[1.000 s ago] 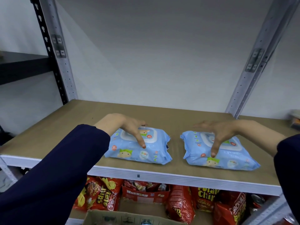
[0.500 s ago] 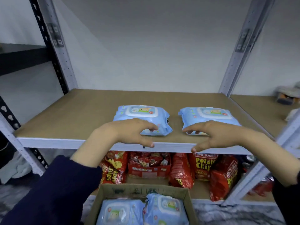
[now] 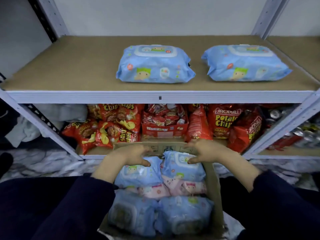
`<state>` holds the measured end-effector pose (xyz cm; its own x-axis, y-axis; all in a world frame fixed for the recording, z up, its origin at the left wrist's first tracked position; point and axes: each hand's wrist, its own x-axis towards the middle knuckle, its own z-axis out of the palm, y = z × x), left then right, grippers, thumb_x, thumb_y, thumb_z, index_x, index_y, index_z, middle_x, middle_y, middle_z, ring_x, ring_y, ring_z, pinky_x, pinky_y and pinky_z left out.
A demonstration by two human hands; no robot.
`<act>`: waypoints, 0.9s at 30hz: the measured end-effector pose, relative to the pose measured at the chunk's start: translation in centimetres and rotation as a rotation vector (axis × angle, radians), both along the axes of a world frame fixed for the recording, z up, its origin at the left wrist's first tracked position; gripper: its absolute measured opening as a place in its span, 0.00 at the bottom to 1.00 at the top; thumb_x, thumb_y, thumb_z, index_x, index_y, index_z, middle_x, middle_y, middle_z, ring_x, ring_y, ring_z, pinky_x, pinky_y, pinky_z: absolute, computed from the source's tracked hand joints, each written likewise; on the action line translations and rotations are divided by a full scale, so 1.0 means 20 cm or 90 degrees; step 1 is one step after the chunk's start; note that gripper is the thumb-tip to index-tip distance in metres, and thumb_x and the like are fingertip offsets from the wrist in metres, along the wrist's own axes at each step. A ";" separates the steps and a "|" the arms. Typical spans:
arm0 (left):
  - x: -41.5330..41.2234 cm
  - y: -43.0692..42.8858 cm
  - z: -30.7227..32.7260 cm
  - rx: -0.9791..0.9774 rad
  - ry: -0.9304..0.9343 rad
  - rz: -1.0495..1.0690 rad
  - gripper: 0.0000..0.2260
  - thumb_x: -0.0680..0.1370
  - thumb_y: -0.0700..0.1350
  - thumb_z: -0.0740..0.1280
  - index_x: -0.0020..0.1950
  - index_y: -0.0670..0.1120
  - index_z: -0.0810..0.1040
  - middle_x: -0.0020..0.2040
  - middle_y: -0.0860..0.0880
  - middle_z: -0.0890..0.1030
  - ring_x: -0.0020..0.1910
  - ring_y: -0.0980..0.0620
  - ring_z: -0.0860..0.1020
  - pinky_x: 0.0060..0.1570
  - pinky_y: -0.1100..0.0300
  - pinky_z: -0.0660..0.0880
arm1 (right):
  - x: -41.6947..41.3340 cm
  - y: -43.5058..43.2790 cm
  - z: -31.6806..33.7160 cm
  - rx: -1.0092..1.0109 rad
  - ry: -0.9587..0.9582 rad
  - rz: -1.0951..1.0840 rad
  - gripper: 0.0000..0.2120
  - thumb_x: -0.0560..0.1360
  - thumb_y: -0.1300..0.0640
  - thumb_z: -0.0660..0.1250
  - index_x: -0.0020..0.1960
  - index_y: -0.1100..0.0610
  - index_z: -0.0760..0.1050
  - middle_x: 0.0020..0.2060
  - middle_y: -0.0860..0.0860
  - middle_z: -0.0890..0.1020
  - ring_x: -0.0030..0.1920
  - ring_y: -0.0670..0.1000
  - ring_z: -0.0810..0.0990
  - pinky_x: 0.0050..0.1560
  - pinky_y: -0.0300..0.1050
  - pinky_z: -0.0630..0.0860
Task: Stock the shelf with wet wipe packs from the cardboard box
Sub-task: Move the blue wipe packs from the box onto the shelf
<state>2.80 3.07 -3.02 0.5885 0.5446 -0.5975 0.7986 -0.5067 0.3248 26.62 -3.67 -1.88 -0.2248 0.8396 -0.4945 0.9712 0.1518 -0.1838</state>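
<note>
Item 1, shelf (image 3: 69, 66): brown board in a pale metal frame. It carried two blue wet wipe packs lying flat side by side with a gap between them, the left shelf pack (image 3: 155, 64) near the middle and the right shelf pack (image 3: 245, 64) toward the right upright.

Item 2, cardboard box (image 3: 212, 187): it stood open below the shelf edge, in front of the person. Wet wipe packs filled it: two blue ones at the far end, the far-left pack (image 3: 136, 174) and the far-right pack (image 3: 181, 170), with pink packs (image 3: 185, 186) in the middle and two more blue packs (image 3: 185, 215) at the near end.

Item 3, left grip (image 3: 131, 155): its fingers were curled over the far end of the far-left pack and its thumb lay on the pack's top. Motion blur hid whether the hold had closed.

Item 4, right grip (image 3: 206, 152): it was posed likewise over the far-right pack, thumb at the lid. Its closure could not be told either.

Item 5, lower shelf: red potato chip bags (image 3: 223, 120) stood on either side of a red snack carton (image 3: 164, 129).
</note>
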 end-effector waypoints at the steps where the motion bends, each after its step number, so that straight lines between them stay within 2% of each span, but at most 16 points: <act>1: -0.02 0.01 -0.08 -0.014 0.004 0.020 0.29 0.76 0.50 0.67 0.74 0.47 0.61 0.72 0.48 0.66 0.69 0.48 0.67 0.67 0.55 0.66 | 0.01 0.01 -0.09 -0.022 0.006 -0.008 0.30 0.74 0.47 0.66 0.72 0.53 0.61 0.69 0.53 0.68 0.66 0.53 0.69 0.61 0.43 0.66; 4: -0.10 0.02 -0.30 -0.033 0.028 0.067 0.32 0.76 0.49 0.68 0.75 0.48 0.57 0.76 0.48 0.59 0.73 0.47 0.62 0.69 0.56 0.62 | 0.03 0.04 -0.32 -0.067 0.012 -0.052 0.31 0.74 0.47 0.67 0.73 0.54 0.61 0.72 0.52 0.64 0.70 0.53 0.65 0.66 0.43 0.64; 6: -0.15 0.03 -0.43 -0.044 0.050 0.085 0.34 0.76 0.48 0.68 0.76 0.48 0.53 0.77 0.48 0.53 0.75 0.48 0.56 0.70 0.58 0.58 | 0.05 0.06 -0.46 -0.098 0.015 -0.085 0.33 0.73 0.46 0.68 0.73 0.54 0.59 0.73 0.53 0.62 0.70 0.54 0.65 0.66 0.44 0.64; 9: -0.23 0.03 -0.58 -0.051 0.086 0.100 0.40 0.74 0.48 0.70 0.77 0.48 0.48 0.78 0.47 0.49 0.76 0.48 0.50 0.73 0.54 0.55 | 0.07 0.09 -0.64 -0.120 0.042 -0.130 0.37 0.71 0.47 0.70 0.74 0.57 0.58 0.73 0.54 0.61 0.70 0.55 0.65 0.66 0.45 0.65; 13: -0.27 0.01 -0.71 0.034 0.084 0.075 0.46 0.71 0.50 0.71 0.77 0.51 0.41 0.78 0.49 0.44 0.77 0.48 0.47 0.72 0.52 0.52 | 0.07 0.14 -0.82 -0.101 0.088 -0.172 0.43 0.68 0.47 0.74 0.74 0.58 0.56 0.73 0.54 0.59 0.71 0.55 0.63 0.68 0.47 0.64; 18: -0.23 0.00 -0.87 0.147 0.150 0.028 0.52 0.68 0.58 0.71 0.73 0.55 0.31 0.77 0.49 0.37 0.76 0.41 0.41 0.73 0.43 0.46 | 0.06 0.18 -0.97 -0.104 0.081 -0.176 0.50 0.66 0.48 0.75 0.76 0.57 0.47 0.73 0.56 0.56 0.72 0.56 0.57 0.69 0.47 0.60; 20: -0.22 0.01 -0.92 0.151 0.148 0.040 0.53 0.67 0.59 0.72 0.72 0.59 0.29 0.77 0.49 0.37 0.76 0.40 0.40 0.72 0.41 0.45 | 0.03 0.17 -1.01 -0.064 0.077 -0.203 0.50 0.65 0.47 0.76 0.75 0.58 0.50 0.70 0.56 0.59 0.70 0.56 0.60 0.67 0.45 0.60; 22: -0.21 0.03 -0.96 0.153 0.142 0.043 0.52 0.68 0.59 0.71 0.73 0.57 0.32 0.77 0.49 0.38 0.76 0.41 0.39 0.72 0.41 0.43 | -0.01 0.18 -1.00 -0.032 0.061 -0.210 0.48 0.63 0.43 0.75 0.73 0.59 0.55 0.67 0.56 0.62 0.68 0.56 0.62 0.65 0.45 0.61; 25: -0.21 0.05 -0.99 0.158 0.132 0.032 0.49 0.70 0.59 0.70 0.75 0.53 0.36 0.77 0.49 0.38 0.76 0.42 0.39 0.72 0.40 0.43 | -0.03 0.15 -0.97 0.005 0.002 -0.128 0.47 0.61 0.36 0.72 0.69 0.60 0.60 0.63 0.56 0.66 0.64 0.56 0.65 0.64 0.45 0.61; 27: -0.22 0.06 -0.99 0.153 0.125 0.024 0.48 0.70 0.59 0.69 0.75 0.53 0.36 0.77 0.50 0.39 0.76 0.43 0.39 0.71 0.39 0.43 | -0.02 0.10 -0.97 0.032 0.017 -0.085 0.48 0.58 0.34 0.73 0.68 0.61 0.63 0.60 0.56 0.68 0.62 0.56 0.67 0.64 0.45 0.61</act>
<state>-1.52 4.23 -22.84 0.4515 0.7035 -0.5488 0.8540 -0.5189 0.0375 26.24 -1.75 -21.37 -0.1216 0.8862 -0.4470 0.9783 0.0309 -0.2050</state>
